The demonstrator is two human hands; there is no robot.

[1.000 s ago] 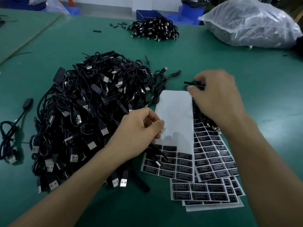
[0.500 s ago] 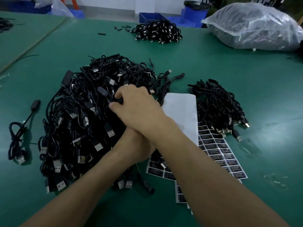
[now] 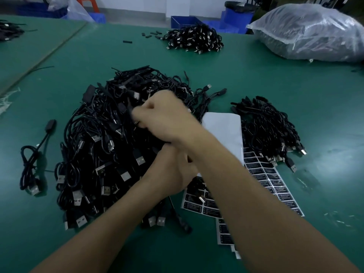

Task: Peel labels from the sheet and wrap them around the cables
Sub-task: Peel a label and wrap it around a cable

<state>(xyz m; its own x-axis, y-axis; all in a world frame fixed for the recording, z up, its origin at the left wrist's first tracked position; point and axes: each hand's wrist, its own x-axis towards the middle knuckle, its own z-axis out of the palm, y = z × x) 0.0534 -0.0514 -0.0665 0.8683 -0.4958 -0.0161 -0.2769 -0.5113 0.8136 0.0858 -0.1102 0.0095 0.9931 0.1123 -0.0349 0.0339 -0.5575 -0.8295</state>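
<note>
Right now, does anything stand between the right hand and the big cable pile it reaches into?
Nothing visible does. The right hand rests on the big pile of black USB cables, its blurred fingers among them. Its forearm crosses over the left hand, which sits at the edge of the label sheet.

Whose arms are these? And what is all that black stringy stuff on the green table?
There is no machine here: these are a person's two arms. The picture comes from a camera worn on the person's head, looking down at the hands.

On the green table lies a big pile of black cables with metal plugs. A smaller pile lies to its right. A third pile is far off, near a plastic bag. Between the near piles lie sheets of small black labels; the top sheet is bare white at its far end.

The right hand is stretched across to the big pile and seems to grip a cable, though it is blurred. The left hand sits under the right arm, so what it holds is hidden.
</note>
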